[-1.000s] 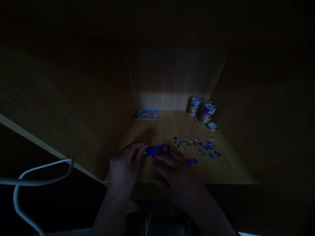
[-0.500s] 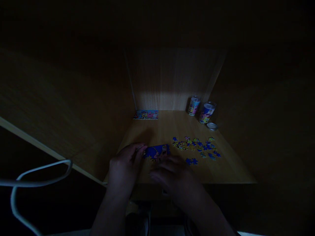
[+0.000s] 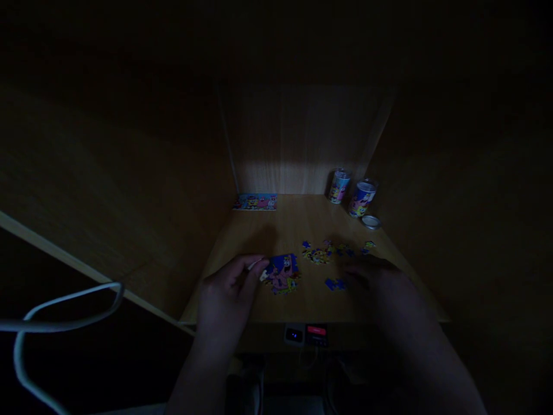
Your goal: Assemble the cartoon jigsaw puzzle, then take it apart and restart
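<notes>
At the near edge of the wooden desk (image 3: pixel 298 227), a small joined patch (image 3: pixel 283 272) of puzzle lies flat, its picture showing a pink figure on blue. That patch is all that is put together. Most of the picture is not built: a scatter of loose pieces (image 3: pixel 322 252) lies at about 2 o'clock from the patch, and two blue pieces (image 3: pixel 334 283) sit apart at 3 o'clock, just short of the right hand.

The left hand (image 3: pixel 228 288) comes in from 8 o'clock, loosely curled, with forefinger and thumb at the patch's left border. A pale sliver shows between them. In this dim light it cannot be told whether they pinch the edge or only rest against it.

The right hand (image 3: pixel 380 282) lies palm down and spread at 3 o'clock, covering the right part of the scatter. It seems to grasp nothing, though whatever lies under the palm is hidden.

Toward 12 o'clock, against the back panel, a finished picture card (image 3: pixel 256 202) lies flat. At 1 o'clock stand two printed tins (image 3: pixel 351 192), one with its lid (image 3: pixel 371 221) lying beside it on the desk.
</notes>
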The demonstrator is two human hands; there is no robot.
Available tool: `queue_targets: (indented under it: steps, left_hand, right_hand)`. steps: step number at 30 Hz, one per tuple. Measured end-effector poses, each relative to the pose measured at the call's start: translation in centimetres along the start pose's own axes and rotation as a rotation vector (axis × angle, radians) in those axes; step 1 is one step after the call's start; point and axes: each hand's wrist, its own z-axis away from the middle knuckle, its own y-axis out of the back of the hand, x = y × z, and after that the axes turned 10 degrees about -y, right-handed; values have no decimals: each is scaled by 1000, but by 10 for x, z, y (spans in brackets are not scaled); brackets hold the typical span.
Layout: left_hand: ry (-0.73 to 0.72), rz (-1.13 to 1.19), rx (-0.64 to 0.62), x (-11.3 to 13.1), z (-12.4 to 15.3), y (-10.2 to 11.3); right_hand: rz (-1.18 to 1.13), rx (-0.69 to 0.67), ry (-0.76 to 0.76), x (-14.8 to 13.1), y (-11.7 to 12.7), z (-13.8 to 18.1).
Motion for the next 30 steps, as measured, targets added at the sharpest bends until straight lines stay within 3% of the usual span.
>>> queue_targets:
  steps: [4,9,16,19,26,30]
  left_hand:
    - [127,196,-7,16,7,-17]
    - [169,394,-24,31,12,-32]
    - [165,399,-10,31,15,-33]
    - [141,349,-9,28,14,-30]
    - [128,272,-19,26,9,-24]
    - [118,253,-28,26,9,-25]
  right_hand:
    - [-209,12,81,-33,-1,6]
    - [-571,-176,63,-78,-11,18]
    - [-745,-149,-15,-85,-27,18]
    - [-718,-117,16,-76,-27,14]
    - [-387,122,67,-51,-26,1]
    - [-300,135,114,-52,-30,3]
